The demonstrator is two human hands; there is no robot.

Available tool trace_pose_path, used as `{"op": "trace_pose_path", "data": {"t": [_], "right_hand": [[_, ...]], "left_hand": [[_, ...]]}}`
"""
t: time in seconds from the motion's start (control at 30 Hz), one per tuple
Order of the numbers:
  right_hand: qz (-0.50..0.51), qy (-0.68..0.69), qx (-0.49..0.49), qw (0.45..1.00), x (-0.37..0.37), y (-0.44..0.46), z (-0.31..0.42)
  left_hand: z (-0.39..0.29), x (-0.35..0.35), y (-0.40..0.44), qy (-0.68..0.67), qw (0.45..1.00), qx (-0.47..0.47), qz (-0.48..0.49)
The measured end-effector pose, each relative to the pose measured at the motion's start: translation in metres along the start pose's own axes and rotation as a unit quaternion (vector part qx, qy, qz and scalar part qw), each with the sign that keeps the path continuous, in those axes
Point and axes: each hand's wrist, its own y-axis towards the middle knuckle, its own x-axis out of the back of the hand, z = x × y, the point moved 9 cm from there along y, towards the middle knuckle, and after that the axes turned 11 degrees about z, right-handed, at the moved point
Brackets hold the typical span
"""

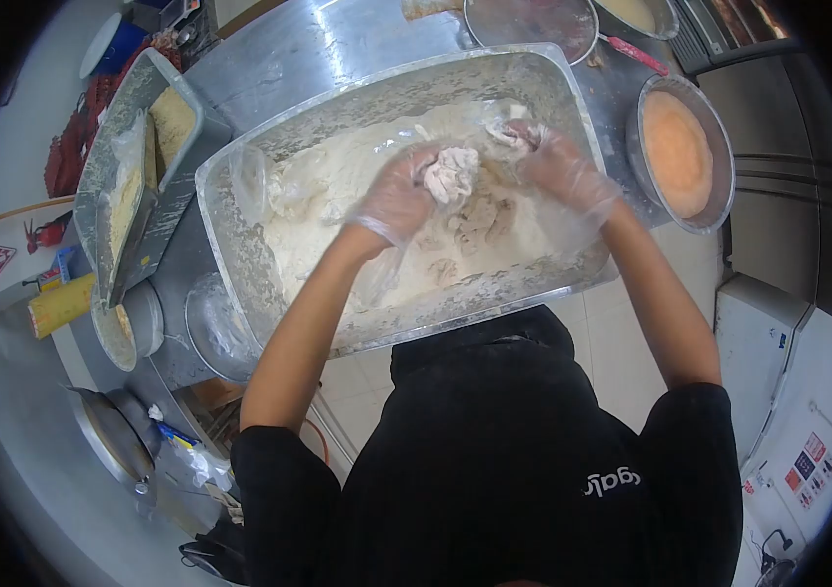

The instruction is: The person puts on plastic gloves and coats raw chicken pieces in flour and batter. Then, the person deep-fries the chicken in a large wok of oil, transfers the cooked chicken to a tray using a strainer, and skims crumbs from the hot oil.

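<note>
A large rectangular tub (215, 201) stands in front of me, with white flour (313, 230) spread over its bottom. My left hand (401, 199), in a clear plastic glove, is closed around a lumpy flour-coated piece of food (452, 176) held over the flour. In the upper right of the tub, my right hand (564, 174), gloved as well, has its fingers closed on another flour-coated piece (506, 137). Exactly what food is under the coating cannot be made out. Between and below the hands, the flour is darker and clumped (479, 220).
At the right stands a round bowl of orange mixture (678, 152). A round sieve (533, 18) with a red handle (636, 54) lies behind the tub. Left are a grey bin (196, 98) of yellowish crumbs and a round container (210, 328) with plastic inside.
</note>
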Motion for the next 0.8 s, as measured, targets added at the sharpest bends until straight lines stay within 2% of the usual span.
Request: {"op": "trace_pose_path", "data": {"t": [0.07, 0.13, 0.17, 0.23, 0.27, 0.3, 0.33, 0.37, 0.4, 0.43, 0.47, 0.5, 0.57, 0.63, 0.7, 0.77, 0.8], "right_hand": [[0.015, 0.032, 0.010, 0.999, 0.009, -0.009, 0.026], [0.003, 0.023, -0.050, 0.998, 0.022, -0.020, 0.032], [-0.003, 0.020, -0.081, 0.997, 0.026, -0.024, 0.030], [0.116, -0.232, -0.059, 0.964, -0.002, 0.009, -0.004], [0.165, -0.319, -0.061, 0.931, -0.028, 0.019, -0.021], [0.212, -0.401, -0.054, 0.890, -0.055, 0.029, -0.038], [0.190, -0.400, -0.020, 0.896, -0.074, 0.035, -0.042], [0.167, -0.401, 0.014, 0.901, -0.093, 0.042, -0.045], [0.083, -0.350, 0.091, 0.929, -0.098, 0.045, -0.046], [0.000, -0.292, 0.165, 0.942, -0.090, 0.037, -0.026], [0.072, -0.313, 0.210, 0.923, -0.084, 0.033, -0.023], [0.042, -0.262, 0.191, 0.945, -0.061, 0.024, -0.012], [-0.023, -0.157, 0.150, 0.976, -0.023, 0.011, -0.004], [0.015, -0.227, 0.156, 0.961, -0.012, 0.020, -0.014], [0.047, -0.294, 0.077, 0.951, -0.006, 0.023, -0.021], [0.071, -0.352, -0.085, 0.929, 0.015, 0.004, 0.024], [0.040, -0.306, -0.032, 0.951, 0.019, 0.008, 0.028]], "left_hand": [[0.007, 0.007, -0.002, -0.073, 0.996, 0.043, 0.021], [0.025, 0.018, -0.003, -0.042, 0.991, 0.120, 0.031], [0.045, 0.027, -0.003, 0.025, 0.984, 0.174, 0.030], [0.085, 0.027, 0.004, 0.167, 0.965, 0.204, 0.011], [0.107, 0.015, 0.015, 0.241, 0.954, 0.178, -0.009], [0.107, 0.007, 0.025, 0.228, 0.961, 0.153, -0.045], [0.107, -0.002, 0.034, 0.214, 0.965, 0.127, -0.079], [0.103, -0.012, 0.038, 0.110, 0.981, 0.102, -0.126], [0.104, -0.014, 0.036, 0.003, 0.982, 0.078, -0.171], [0.102, -0.017, 0.036, -0.093, 0.983, 0.091, -0.133], [0.099, -0.014, 0.034, -0.188, 0.972, 0.102, -0.094], [0.087, -0.014, 0.030, -0.282, 0.951, 0.111, -0.054], [0.060, 0.010, 0.017, -0.160, 0.970, 0.148, -0.103], [0.044, 0.030, 0.008, -0.078, 0.973, 0.171, -0.136], [0.036, 0.046, 0.005, -0.041, 0.971, 0.179, -0.152], [0.004, 0.050, 0.004, -0.001, 0.983, 0.114, -0.147], [-0.007, 0.051, 0.003, 0.019, 0.986, 0.082, -0.144]]}}
